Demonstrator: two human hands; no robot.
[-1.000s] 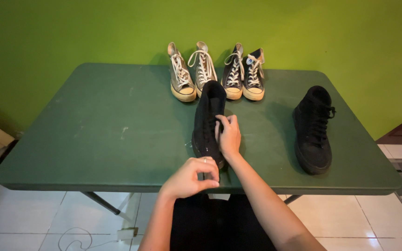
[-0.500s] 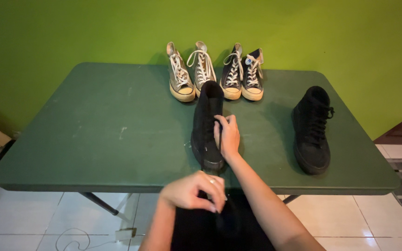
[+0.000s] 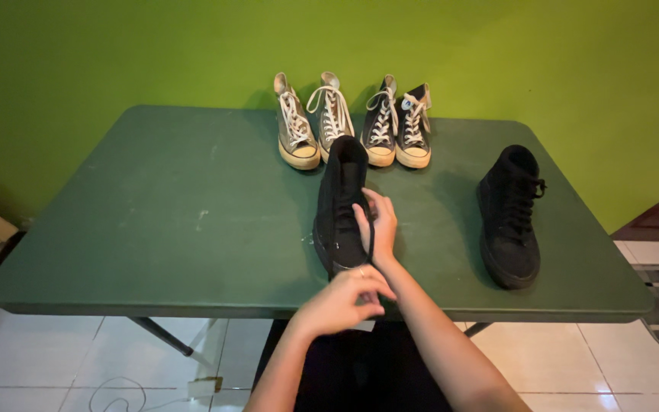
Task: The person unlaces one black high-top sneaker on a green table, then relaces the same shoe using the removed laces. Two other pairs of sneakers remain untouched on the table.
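A dark green table [image 3: 154, 221] spreads out beyond the fingertips of both hands. A black high-top shoe [image 3: 341, 202] lies on it near the front edge, right under the right hand [image 3: 379, 225], whose fingers curl together against the shoe's lacing. The left hand [image 3: 337, 305], just short of the shoe's toe, has its fingertips pinched together on a black lace [image 3: 371, 236]. Well right of the fingers stands another black shoe [image 3: 509, 217]. Past the fingertips, by the wall, stand a grey pair [image 3: 310, 122] and a dark pair [image 3: 400, 126].
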